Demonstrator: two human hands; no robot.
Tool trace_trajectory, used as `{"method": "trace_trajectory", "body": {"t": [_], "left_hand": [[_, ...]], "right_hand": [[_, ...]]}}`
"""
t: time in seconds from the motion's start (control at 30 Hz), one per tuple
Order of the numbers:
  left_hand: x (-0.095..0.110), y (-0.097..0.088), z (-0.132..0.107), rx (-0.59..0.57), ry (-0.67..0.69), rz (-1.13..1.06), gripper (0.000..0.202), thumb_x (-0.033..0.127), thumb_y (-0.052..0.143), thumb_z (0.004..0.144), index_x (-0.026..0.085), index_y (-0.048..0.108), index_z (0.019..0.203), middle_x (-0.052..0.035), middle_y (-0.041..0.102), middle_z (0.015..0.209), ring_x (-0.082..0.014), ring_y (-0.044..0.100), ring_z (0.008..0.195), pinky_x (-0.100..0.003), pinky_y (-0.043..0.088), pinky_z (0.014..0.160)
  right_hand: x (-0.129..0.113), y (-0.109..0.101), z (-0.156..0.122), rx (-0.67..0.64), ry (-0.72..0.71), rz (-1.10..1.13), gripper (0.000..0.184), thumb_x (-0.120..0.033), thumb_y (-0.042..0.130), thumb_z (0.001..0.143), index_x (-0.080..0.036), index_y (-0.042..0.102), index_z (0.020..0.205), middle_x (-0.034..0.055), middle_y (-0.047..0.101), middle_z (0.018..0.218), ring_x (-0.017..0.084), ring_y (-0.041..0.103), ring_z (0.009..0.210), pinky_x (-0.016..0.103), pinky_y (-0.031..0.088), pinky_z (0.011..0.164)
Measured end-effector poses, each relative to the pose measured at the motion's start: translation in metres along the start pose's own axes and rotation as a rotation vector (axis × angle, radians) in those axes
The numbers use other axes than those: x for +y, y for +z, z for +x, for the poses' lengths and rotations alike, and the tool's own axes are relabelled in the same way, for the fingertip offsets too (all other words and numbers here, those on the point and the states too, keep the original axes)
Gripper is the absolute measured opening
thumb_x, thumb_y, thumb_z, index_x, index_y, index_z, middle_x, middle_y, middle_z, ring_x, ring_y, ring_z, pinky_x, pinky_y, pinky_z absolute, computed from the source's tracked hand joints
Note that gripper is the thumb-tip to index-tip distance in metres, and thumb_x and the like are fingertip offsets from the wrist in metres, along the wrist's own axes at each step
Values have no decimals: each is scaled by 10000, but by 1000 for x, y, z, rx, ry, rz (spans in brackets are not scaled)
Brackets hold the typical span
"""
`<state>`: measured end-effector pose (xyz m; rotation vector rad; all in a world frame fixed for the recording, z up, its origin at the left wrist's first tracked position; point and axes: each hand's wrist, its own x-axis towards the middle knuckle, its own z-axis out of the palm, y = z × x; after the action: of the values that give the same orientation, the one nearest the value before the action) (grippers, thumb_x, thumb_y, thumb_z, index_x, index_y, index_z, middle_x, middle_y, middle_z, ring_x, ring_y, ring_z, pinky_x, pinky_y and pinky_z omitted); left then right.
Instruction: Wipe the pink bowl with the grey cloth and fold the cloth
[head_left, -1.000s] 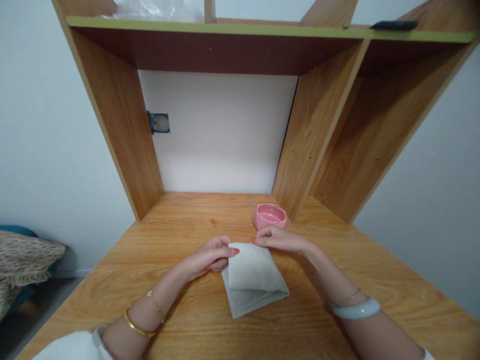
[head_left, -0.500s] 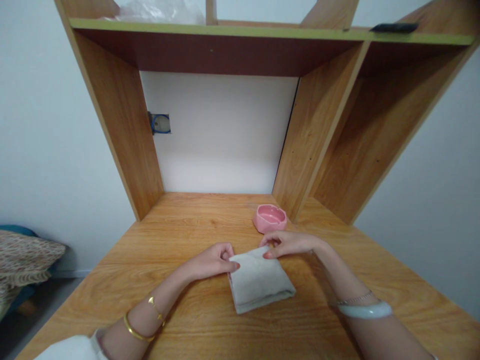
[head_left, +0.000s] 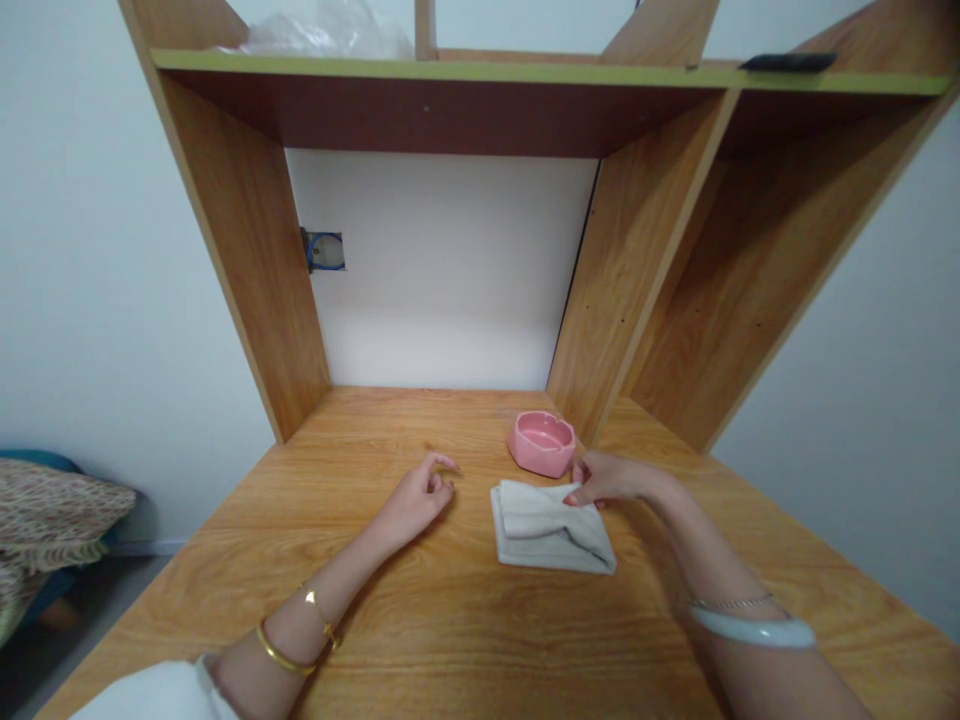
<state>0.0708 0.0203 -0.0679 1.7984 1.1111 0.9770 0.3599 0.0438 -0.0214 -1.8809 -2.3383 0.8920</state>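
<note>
Just under the fingertips of the right hand (head_left: 606, 480) lies a folded pale grey cloth (head_left: 550, 527), flat on the wooden desk (head_left: 420, 630). This hand pinches the far right corner of the cloth between thumb and fingers, so it is closed on the fabric. The left hand (head_left: 417, 494) rests on the desk to the left of the cloth, apart from it, with fingers loosely curled and holding nothing. A small pink ceramic dish (head_left: 542, 442) stands just beyond the right hand, close to the far edge of the cloth. To make the fold neat, I judge that the pinched corner should be laid down exactly on the layer below, with the edges aligned, and the hand should stay clear of the dish.
</note>
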Motion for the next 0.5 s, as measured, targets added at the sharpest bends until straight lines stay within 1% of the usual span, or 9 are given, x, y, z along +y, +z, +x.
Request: {"method": "trace_trajectory", "body": {"t": [0.07, 0.13, 0.17, 0.23, 0.3, 0.5], "left_hand": [[-2, -2, 1, 45, 4, 63, 164, 169, 435, 760, 181, 479, 918, 92, 347, 482, -85, 328, 435, -195, 244, 486], [-1, -4, 0, 87, 5, 201, 171, 158, 435, 754, 184, 499, 911, 77, 375, 492, -97, 361, 452, -207, 245, 497], [0, -5, -1, 104, 0, 291, 179, 159, 441, 751, 186, 509, 915, 67, 397, 499, -106, 382, 466, -215, 245, 503], [4, -6, -3, 120, -15, 461, 198, 170, 451, 750, 190, 519, 936, 44, 445, 519, -127, 427, 497, -229, 247, 513], [8, -7, -5, 114, -28, 568, 219, 180, 445, 758, 190, 515, 966, 27, 485, 544, -143, 464, 525, -237, 260, 521], [13, -6, -5, 57, -81, 711, 257, 193, 394, 792, 198, 488, 1030, -1, 560, 633, -163, 535, 606, -243, 325, 569]], "right_hand": [[7, -3, 2, 131, 87, -70, 260, -368, 661, 541, -181, 487, 493, -1, 523, 496, 127, 472, 495, 236, 301, 447], [12, -6, 4, 251, 187, -139, 223, -349, 669, 537, -174, 530, 545, 33, 571, 572, 165, 521, 562, 250, 325, 471], [14, -6, 5, 283, 225, -161, 215, -345, 669, 539, -169, 552, 578, 51, 591, 612, 184, 541, 597, 257, 335, 481], [15, -7, 6, 307, 276, -187, 215, -341, 664, 552, -165, 581, 644, 75, 617, 684, 213, 569, 659, 266, 350, 500], [12, -7, 6, 322, 320, -212, 224, -342, 663, 561, -168, 593, 682, 83, 630, 735, 227, 584, 708, 268, 362, 520], [0, -8, -1, 326, 421, -267, 230, -314, 655, 583, -162, 603, 749, 104, 639, 824, 250, 597, 786, 274, 375, 541]]}}
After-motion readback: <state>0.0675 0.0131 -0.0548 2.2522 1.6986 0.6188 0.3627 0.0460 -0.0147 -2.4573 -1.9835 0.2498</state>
